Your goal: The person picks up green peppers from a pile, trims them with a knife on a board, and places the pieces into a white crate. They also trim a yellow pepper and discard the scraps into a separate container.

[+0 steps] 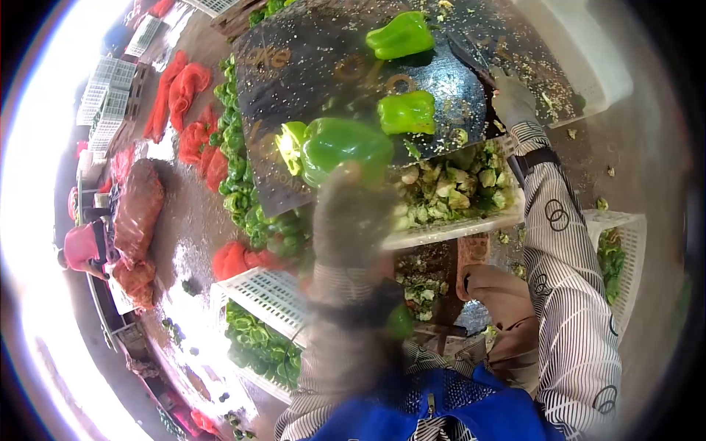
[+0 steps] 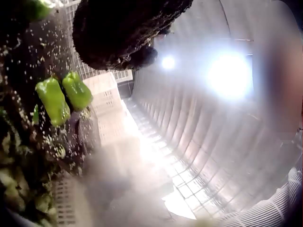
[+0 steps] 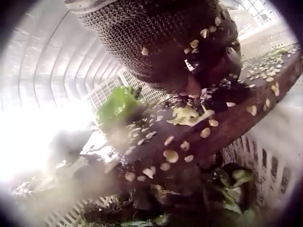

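Observation:
My gloved left hand (image 1: 353, 220), blurred, holds a large green bell pepper (image 1: 346, 151) over the dark board (image 1: 294, 81). A pepper piece showing pale insides (image 1: 291, 147) appears just left of it. Two more green peppers, one at the far side (image 1: 401, 35) and one nearer (image 1: 407, 112), lie on the board. At the board's right edge, my gloved right hand (image 1: 512, 101) grips a knife (image 1: 469, 60), its narrow dark blade pointing away across the board. In the right wrist view the curled glove (image 3: 161, 42) is dotted with seeds and hides most of the handle.
A white crate of pepper cores and scraps (image 1: 456, 184) sits under the board's near edge. Whole peppers (image 1: 234, 140) line its left side. A white crate with green peppers (image 1: 257, 287) stands at lower left. Red net sacks (image 1: 190, 84) lie on the floor; another person (image 1: 82, 246) is far left.

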{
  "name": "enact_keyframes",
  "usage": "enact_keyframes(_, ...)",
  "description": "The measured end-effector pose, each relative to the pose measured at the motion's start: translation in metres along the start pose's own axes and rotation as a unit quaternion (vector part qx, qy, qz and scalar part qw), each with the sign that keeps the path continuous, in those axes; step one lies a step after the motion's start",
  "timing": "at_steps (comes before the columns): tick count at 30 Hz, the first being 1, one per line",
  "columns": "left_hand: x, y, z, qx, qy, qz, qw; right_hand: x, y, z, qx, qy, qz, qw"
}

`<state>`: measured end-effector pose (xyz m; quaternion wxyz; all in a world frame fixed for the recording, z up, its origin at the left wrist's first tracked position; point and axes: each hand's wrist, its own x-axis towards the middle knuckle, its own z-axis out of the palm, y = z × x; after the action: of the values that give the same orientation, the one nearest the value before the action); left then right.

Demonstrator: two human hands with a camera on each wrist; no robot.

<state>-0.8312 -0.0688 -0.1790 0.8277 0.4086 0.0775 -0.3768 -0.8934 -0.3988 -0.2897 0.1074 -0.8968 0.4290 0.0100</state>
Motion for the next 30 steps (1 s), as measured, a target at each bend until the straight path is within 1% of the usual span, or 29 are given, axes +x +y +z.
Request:
enact_keyframes(1, -0.003, 0.002, 0.003, 0.067, 0.064, -0.009, 0.996, -0.001, -0.002, -0.004, -0.035, -0.001, 0.021, 0.999)
enact_keyframes(2, -0.003, 0.001, 0.003, 0.069, 0.063, -0.010, 0.996, -0.002, 0.000, 0.000, -0.034, -0.001, 0.022, 0.999)
enact_keyframes(3, -0.002, 0.001, 0.005, 0.167, 0.009, 0.056, 0.984, -0.002, 0.005, 0.004, 0.035, 0.019, 0.061, 0.997)
enact_keyframes(4, -0.003, 0.001, 0.008, 0.260, -0.049, 0.124, 0.956, -0.004, 0.011, 0.007, 0.102, 0.042, 0.099, 0.989)
enact_keyframes(5, -0.002, 0.000, 0.010, 0.257, -0.060, 0.125, 0.956, -0.015, 0.012, -0.001, 0.162, 0.059, 0.099, 0.980)
enact_keyframes(6, 0.000, -0.001, 0.010, 0.395, -0.059, 0.215, 0.891, -0.032, 0.017, -0.011, 0.219, 0.035, 0.108, 0.969)
enact_keyframes(7, 0.002, -0.004, 0.009, 0.519, -0.054, 0.300, 0.798, -0.051, 0.013, -0.019, 0.267, 0.084, 0.053, 0.959)
enact_keyframes(8, 0.001, -0.007, 0.008, 0.626, -0.045, 0.377, 0.682, -0.072, 0.010, -0.026, 0.310, 0.131, -0.003, 0.942)
enact_keyframes(9, -0.001, -0.010, 0.008, 0.619, -0.048, 0.417, 0.664, -0.097, 0.001, -0.043, 0.362, 0.096, -0.024, 0.927)
enact_keyframes(10, -0.004, -0.011, 0.008, 0.613, -0.055, 0.420, 0.666, -0.122, -0.009, -0.060, 0.412, 0.060, -0.046, 0.908)
enact_keyframes(12, -0.007, -0.010, 0.007, 0.636, -0.078, 0.411, 0.648, -0.167, -0.021, -0.076, 0.423, 0.043, -0.124, 0.896)
enact_keyframes(13, -0.009, -0.011, 0.005, 0.623, -0.075, 0.434, 0.647, -0.184, -0.026, -0.081, 0.379, 0.101, -0.207, 0.896)
enact_keyframes(14, -0.009, -0.010, 0.003, 0.616, -0.079, 0.439, 0.649, -0.199, -0.029, -0.085, 0.329, 0.158, -0.288, 0.885)
enact_keyframes(15, -0.009, -0.008, 0.000, 0.639, -0.088, 0.463, 0.608, -0.215, -0.031, -0.090, 0.364, 0.106, -0.253, 0.890)
enact_keyframes(16, -0.012, -0.008, -0.002, 0.660, -0.096, 0.484, 0.566, -0.228, -0.031, -0.098, 0.357, 0.109, -0.252, 0.893)
enact_keyframes(17, -0.015, -0.009, -0.002, 0.633, -0.107, 0.485, 0.594, -0.240, -0.032, -0.109, 0.347, 0.067, -0.236, 0.905)
enact_keyframes(18, -0.018, -0.008, -0.002, 0.627, -0.110, 0.487, 0.598, -0.249, -0.032, -0.117, 0.337, 0.024, -0.219, 0.915)
enact_keyframes(19, -0.019, -0.006, -0.003, 0.636, -0.130, 0.453, 0.611, -0.256, -0.031, -0.123, 0.324, 0.007, -0.204, 0.924)
enact_keyframes(20, -0.020, -0.004, -0.005, 0.645, -0.148, 0.417, 0.622, -0.261, -0.031, -0.124, 0.320, 0.009, -0.203, 0.925)
enact_keyframes(22, -0.023, -0.003, -0.008, 0.637, -0.163, 0.422, 0.624, -0.267, -0.030, -0.125, 0.298, 0.044, -0.234, 0.924)
enact_keyframes(23, -0.023, -0.002, -0.011, 0.625, -0.185, 0.404, 0.642, -0.268, -0.029, -0.129, 0.245, 0.032, -0.231, 0.941)
enact_keyframes(24, -0.023, -0.002, -0.013, 0.613, -0.208, 0.385, 0.658, -0.268, -0.030, -0.131, 0.243, 0.035, -0.229, 0.942)
enact_keyframes(26, -0.022, -0.002, -0.018, 0.623, -0.209, 0.381, 0.650, -0.267, -0.034, -0.133, 0.196, 0.058, -0.245, 0.948)
enact_keyframes(27, -0.022, -0.002, -0.019, 0.635, -0.208, 0.376, 0.642, -0.266, -0.037, -0.135, 0.195, 0.060, -0.243, 0.948)
enact_keyframes(28, -0.024, 0.000, -0.018, 0.634, -0.211, 0.376, 0.642, -0.265, -0.041, -0.138, 0.179, 0.047, -0.243, 0.952)
enact_keyframes(30, -0.028, 0.002, -0.015, 0.636, -0.189, 0.372, 0.650, -0.260, -0.051, -0.144, 0.163, 0.033, -0.241, 0.956)
